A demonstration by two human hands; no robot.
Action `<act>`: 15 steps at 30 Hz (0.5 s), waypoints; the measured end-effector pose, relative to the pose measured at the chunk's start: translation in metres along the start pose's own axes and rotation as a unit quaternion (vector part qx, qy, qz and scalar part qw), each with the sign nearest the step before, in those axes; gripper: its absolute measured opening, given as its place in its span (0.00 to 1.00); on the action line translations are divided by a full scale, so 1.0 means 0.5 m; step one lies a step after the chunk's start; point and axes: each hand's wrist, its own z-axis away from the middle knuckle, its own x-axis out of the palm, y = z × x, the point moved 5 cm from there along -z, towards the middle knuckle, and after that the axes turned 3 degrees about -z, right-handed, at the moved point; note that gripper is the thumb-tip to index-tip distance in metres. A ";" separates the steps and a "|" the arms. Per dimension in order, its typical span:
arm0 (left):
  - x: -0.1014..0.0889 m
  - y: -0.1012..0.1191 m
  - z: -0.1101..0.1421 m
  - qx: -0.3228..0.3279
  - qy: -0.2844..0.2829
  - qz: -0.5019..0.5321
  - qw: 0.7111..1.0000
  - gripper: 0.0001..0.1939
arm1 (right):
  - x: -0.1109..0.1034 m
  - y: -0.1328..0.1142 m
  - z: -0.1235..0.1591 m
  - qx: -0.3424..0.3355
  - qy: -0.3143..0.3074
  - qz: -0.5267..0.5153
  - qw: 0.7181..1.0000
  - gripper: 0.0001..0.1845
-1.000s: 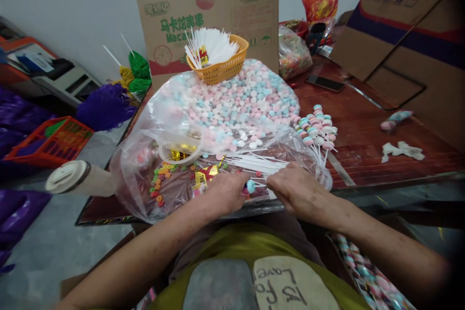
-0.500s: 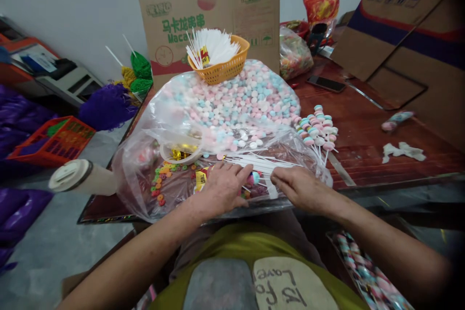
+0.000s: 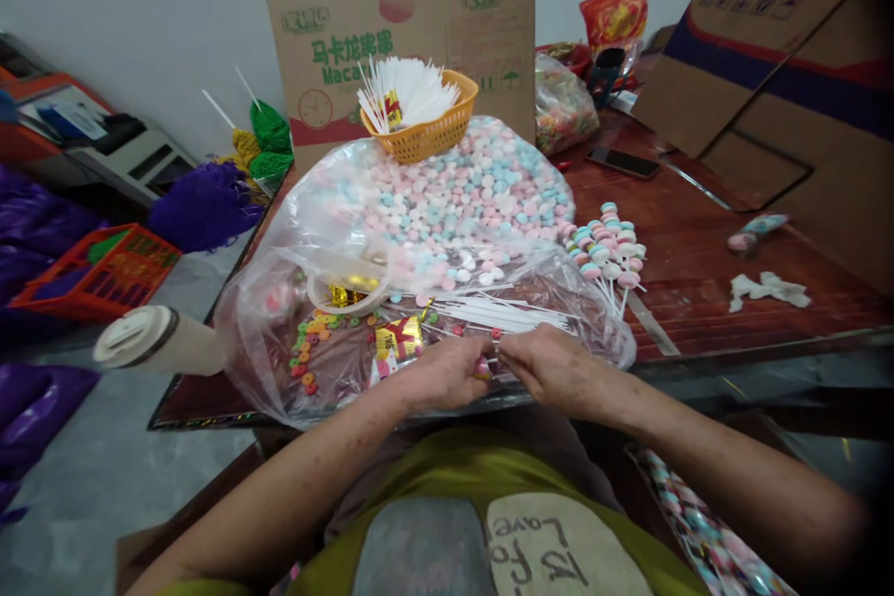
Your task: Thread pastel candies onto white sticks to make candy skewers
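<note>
My left hand (image 3: 453,374) is closed low over the clear plastic sheet, with the coloured candy of a candy skewer (image 3: 481,367) showing at its fingertips. My right hand (image 3: 555,371) is pinched shut just beside it, the fingertips of both hands almost meeting. What sits inside the right pinch is hidden. Behind the hands lies a bundle of white sticks (image 3: 503,312). A printed wrapper (image 3: 398,343) lies beyond my left wrist. Farther left, small ring candies (image 3: 304,358) sit in a curved row near a roll of tape (image 3: 349,289).
A large clear bag of pastel candies (image 3: 475,196) carries a yellow basket (image 3: 429,138) of white sticks. Finished candy skewers (image 3: 607,247) lie at right, near a metal ruler (image 3: 651,321) and a phone (image 3: 623,162). A lidded cup (image 3: 157,340) leans at the left edge. Cardboard boxes (image 3: 419,9) stand behind.
My left hand has drawn nearer my body and closed, uncovering the printed wrapper. My right hand has shifted left and slightly nearer, so the fingertips of both hands now come together.
</note>
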 end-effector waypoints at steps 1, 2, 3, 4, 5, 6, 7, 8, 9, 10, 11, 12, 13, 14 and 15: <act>0.002 0.002 -0.002 0.006 -0.001 0.021 1.000 0.12 | 0.004 -0.002 -0.003 -0.001 -0.006 -0.003 1.000 0.10; 0.001 0.001 -0.002 0.010 -0.001 0.038 0.999 0.13 | 0.008 -0.004 -0.006 -0.004 -0.011 -0.008 1.000 0.10; -0.003 -0.002 0.001 0.010 0.003 0.051 0.999 0.16 | 0.009 -0.003 -0.008 -0.005 -0.010 -0.013 1.000 0.10; -0.011 -0.007 0.007 0.009 0.011 0.062 0.998 0.21 | 0.009 0.001 -0.009 -0.003 -0.008 -0.019 1.000 0.11; -0.021 -0.012 0.014 0.011 0.023 0.075 0.997 0.27 | 0.008 0.006 -0.010 0.003 -0.006 -0.029 1.000 0.12; -0.032 -0.017 0.021 0.019 0.035 0.091 0.995 0.31 | 0.006 0.013 -0.010 0.013 -0.006 -0.041 0.999 0.13; -0.043 -0.021 0.028 0.033 0.044 0.105 0.993 0.30 | 0.004 0.021 -0.009 0.022 -0.007 -0.055 0.998 0.14; -0.050 -0.023 0.034 0.051 0.053 0.117 0.990 0.26 | 0.000 0.027 -0.009 0.030 -0.009 -0.068 0.997 0.15; -0.055 -0.025 0.038 0.067 0.061 0.126 0.988 0.21 | -0.003 0.032 -0.008 0.035 -0.010 -0.076 0.996 0.15; -0.058 -0.027 0.040 0.079 0.072 0.130 0.986 0.18 | -0.007 0.035 -0.008 0.037 -0.008 -0.079 0.996 0.15; -0.060 -0.028 0.041 0.086 0.090 0.128 0.984 0.16 | -0.012 0.036 -0.007 0.037 -0.003 -0.076 0.996 0.14; -0.061 -0.029 0.040 0.092 0.113 0.120 0.982 0.16 | -0.015 0.036 -0.007 0.038 0.001 -0.069 0.997 0.14; -0.062 -0.027 0.039 0.101 0.134 0.107 0.980 0.15 | -0.018 0.034 -0.007 0.040 0.003 -0.058 0.997 0.14; -0.062 -0.022 0.038 0.115 0.145 0.087 0.979 0.15 | -0.020 0.032 -0.007 0.041 0.004 -0.047 0.998 0.13; -0.063 -0.015 0.037 0.133 0.144 0.059 0.979 0.14 | -0.021 0.029 -0.007 0.041 0.004 -0.035 0.999 0.13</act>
